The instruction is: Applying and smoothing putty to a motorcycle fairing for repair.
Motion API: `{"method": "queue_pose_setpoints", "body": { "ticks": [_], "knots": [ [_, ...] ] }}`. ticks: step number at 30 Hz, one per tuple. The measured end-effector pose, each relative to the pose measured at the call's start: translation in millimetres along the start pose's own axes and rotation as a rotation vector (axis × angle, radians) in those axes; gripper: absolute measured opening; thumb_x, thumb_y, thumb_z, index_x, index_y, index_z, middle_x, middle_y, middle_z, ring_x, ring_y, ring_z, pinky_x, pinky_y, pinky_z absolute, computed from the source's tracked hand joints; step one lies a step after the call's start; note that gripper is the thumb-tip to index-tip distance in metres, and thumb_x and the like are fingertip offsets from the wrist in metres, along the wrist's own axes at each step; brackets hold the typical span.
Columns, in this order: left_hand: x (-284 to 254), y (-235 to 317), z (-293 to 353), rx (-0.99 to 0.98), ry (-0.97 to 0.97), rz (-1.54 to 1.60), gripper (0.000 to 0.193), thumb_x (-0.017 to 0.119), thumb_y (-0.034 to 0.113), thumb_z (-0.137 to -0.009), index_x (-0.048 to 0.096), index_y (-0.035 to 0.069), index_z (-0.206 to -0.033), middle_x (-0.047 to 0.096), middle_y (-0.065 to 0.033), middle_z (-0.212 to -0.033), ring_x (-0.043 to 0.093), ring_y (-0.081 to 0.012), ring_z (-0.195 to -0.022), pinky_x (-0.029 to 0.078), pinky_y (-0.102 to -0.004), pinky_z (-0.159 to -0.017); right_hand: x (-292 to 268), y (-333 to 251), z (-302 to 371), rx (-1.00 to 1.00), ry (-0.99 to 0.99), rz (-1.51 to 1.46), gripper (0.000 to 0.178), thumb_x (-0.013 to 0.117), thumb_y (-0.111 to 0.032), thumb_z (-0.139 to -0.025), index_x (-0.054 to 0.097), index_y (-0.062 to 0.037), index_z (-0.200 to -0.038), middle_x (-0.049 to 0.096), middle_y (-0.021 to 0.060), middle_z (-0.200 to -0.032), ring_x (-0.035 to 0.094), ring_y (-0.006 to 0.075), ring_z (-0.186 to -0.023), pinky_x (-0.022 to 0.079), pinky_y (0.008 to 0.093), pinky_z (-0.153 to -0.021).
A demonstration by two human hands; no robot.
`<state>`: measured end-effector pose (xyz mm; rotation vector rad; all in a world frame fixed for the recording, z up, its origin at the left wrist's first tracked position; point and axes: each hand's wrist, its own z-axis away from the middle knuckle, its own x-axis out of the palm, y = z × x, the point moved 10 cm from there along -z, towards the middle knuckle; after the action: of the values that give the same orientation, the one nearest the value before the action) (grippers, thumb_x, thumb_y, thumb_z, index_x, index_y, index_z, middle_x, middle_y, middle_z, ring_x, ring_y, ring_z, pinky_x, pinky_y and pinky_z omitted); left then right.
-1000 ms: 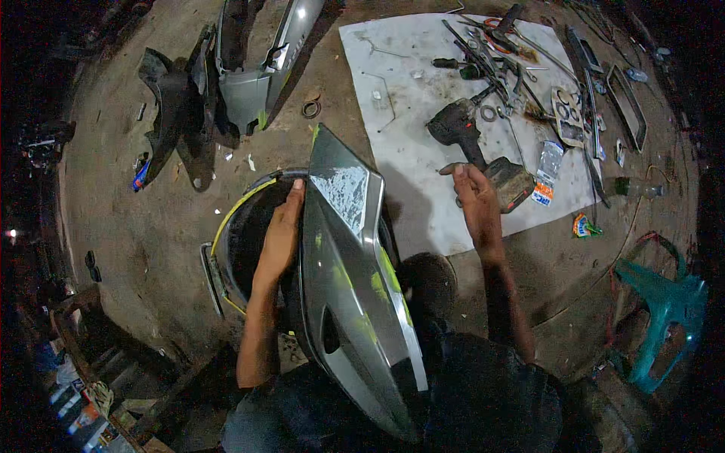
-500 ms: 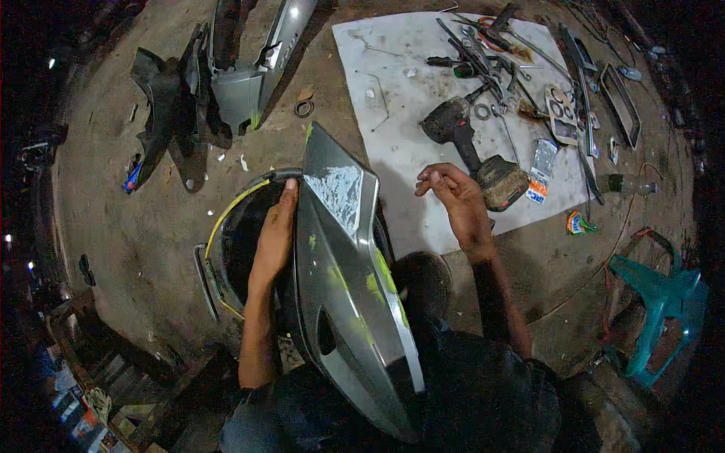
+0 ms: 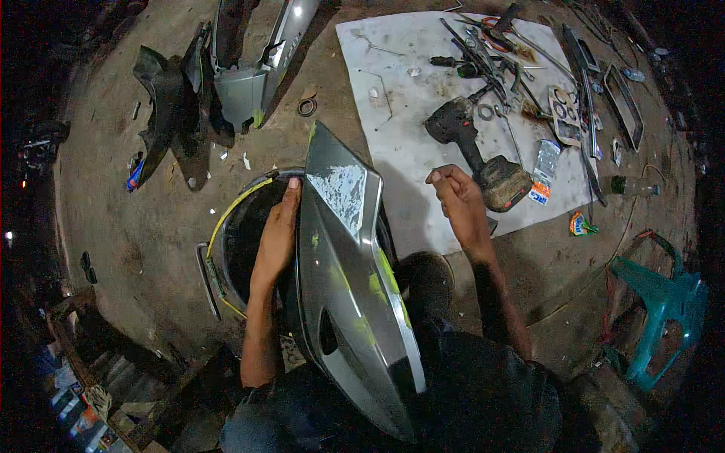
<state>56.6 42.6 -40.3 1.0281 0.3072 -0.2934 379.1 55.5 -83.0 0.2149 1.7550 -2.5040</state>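
The left hand [image 3: 278, 235] lies along the ten o'clock edge of a long, yellow-streaked grey plastic panel [image 3: 343, 283], grip hidden; even support should steady it over the dark clothing [image 3: 483, 385] at six o'clock. At two o'clock, whether the half-curled right hand [image 3: 462, 208] holds anything is unclear.

A long, glossy grey body panel [image 3: 343, 279] is tapering to a point at both ends, showing a pale, scuffed triangular patch [image 3: 341, 195] near its far end, yellow-green marks along its middle and edges, a dark elongated opening [image 3: 328, 332] toward its near end, and a bright silver ridge bending down its right side. It is stretching lengthwise over the right part of a round black tub [image 3: 245, 238], outer face up, its far tip reaching beyond the tub's far rim and its near end extending well past the tub's near side.
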Motion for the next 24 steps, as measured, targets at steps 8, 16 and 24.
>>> {"method": "queue_pose_setpoints", "body": {
  "ticks": [8, 16, 24],
  "knots": [
    [-5, -1, 3, 0.023, 0.05, 0.003, 0.08, 0.04, 0.065, -0.109, 0.065, -0.011, -0.108, 0.068, -0.0158, -0.099, 0.058, -0.0221, -0.094, 0.046, -0.0354, -0.098, -15, 10, 1, 0.124, -0.029, 0.42, 0.034, 0.077, -0.034, -0.096, 0.071, -0.0008, -0.094, 0.05, -0.0012, -0.064, 0.045, 0.01, -0.063, 0.039, 0.0306, -0.061],
    [-4, 1, 4, 0.028, 0.011, -0.071, 0.08, 0.039, 0.065, -0.11, 0.067, -0.01, -0.112, 0.069, -0.0159, -0.102, 0.058, -0.0225, -0.095, 0.046, -0.0341, -0.097, -10, -7, 11, -0.087, -0.136, 0.249, 0.044, 0.064, -0.017, -0.104, 0.053, -0.0034, -0.144, 0.069, 0.0098, -0.097, 0.062, 0.016, -0.085, 0.052, 0.031, -0.078],
    [-6, -7, 2, -0.009, 0.044, -0.019, 0.078, 0.04, 0.066, -0.109, 0.07, -0.007, -0.111, 0.068, -0.0127, -0.097, 0.058, -0.0207, -0.092, 0.046, -0.033, -0.094, 16, -103, 37, -0.149, -0.212, 0.035, 0.028, 0.058, -0.014, -0.107, 0.067, 0.0019, -0.128, 0.07, 0.0107, -0.099, 0.072, 0.0218, -0.096, 0.058, 0.0331, -0.086]
  ]
}}
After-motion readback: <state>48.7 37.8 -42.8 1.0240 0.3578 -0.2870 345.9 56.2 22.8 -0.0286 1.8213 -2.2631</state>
